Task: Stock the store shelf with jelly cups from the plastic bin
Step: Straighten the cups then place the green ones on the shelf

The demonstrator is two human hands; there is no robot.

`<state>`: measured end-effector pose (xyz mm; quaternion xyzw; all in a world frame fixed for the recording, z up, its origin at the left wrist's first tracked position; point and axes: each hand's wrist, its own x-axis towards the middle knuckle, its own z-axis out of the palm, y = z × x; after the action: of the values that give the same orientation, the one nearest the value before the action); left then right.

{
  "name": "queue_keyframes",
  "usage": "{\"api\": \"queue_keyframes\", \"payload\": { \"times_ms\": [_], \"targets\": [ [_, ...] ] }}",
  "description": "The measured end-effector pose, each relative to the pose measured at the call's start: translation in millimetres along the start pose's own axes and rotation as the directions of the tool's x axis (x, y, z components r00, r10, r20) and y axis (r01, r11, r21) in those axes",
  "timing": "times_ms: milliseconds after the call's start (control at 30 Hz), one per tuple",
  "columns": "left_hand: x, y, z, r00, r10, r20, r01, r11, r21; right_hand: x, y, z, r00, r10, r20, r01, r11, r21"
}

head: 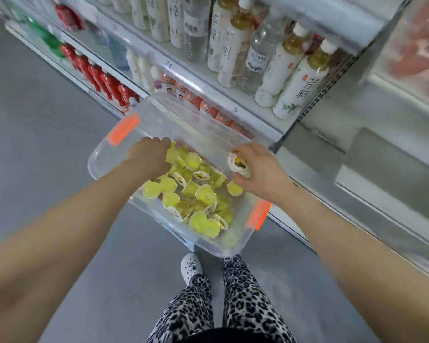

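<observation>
The step in hand looks like picking up: both hands are down at the plastic bin [114, 159], gathering jelly cups before any go onto the store shelf [255, 112]. The right hand [260, 167] is closed around a small stack of jelly cups [239, 164], their printed lids showing between thumb and fingers, held just above the bin's far rim. The left hand [150, 155] reaches into the bin with its fingers curled down among the loose yellow cups [201, 194]; whether it has actually closed on one I cannot tell, since the fingertips are hidden. The rest of the cups lie heaped between and below the two hands. The shelf with bottles [292, 78] stands beyond the hands, past the bin. Next, I judge, the left hand must secure a cup, then the load is lifted clear of the rim and carried to an open shelf spot.
</observation>
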<state>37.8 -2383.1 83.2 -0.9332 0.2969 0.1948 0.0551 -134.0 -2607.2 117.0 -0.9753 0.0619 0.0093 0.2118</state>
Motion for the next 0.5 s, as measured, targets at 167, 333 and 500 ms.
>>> {"api": "queue_keyframes", "payload": {
  "times_ms": [167, 333, 500],
  "targets": [
    [-25, 45, -34, 0.975, 0.178, -0.136, -0.206, 0.951, -0.231, -43, 8, -48, 0.984, 0.061, -0.170, -0.067, 0.997, -0.027],
    [-51, 112, -91, 0.894, 0.338, -0.294, -0.417, 0.868, -0.269, -95, 28, -106, 0.921, 0.109, -0.375, -0.138, 0.989, -0.052],
    [-80, 208, -145, 0.793, 0.440, -0.421, -0.569, 0.782, -0.253, -168, 64, -166, 0.821, 0.179, -0.541, -0.226, 0.974, -0.021]
  ]
}}
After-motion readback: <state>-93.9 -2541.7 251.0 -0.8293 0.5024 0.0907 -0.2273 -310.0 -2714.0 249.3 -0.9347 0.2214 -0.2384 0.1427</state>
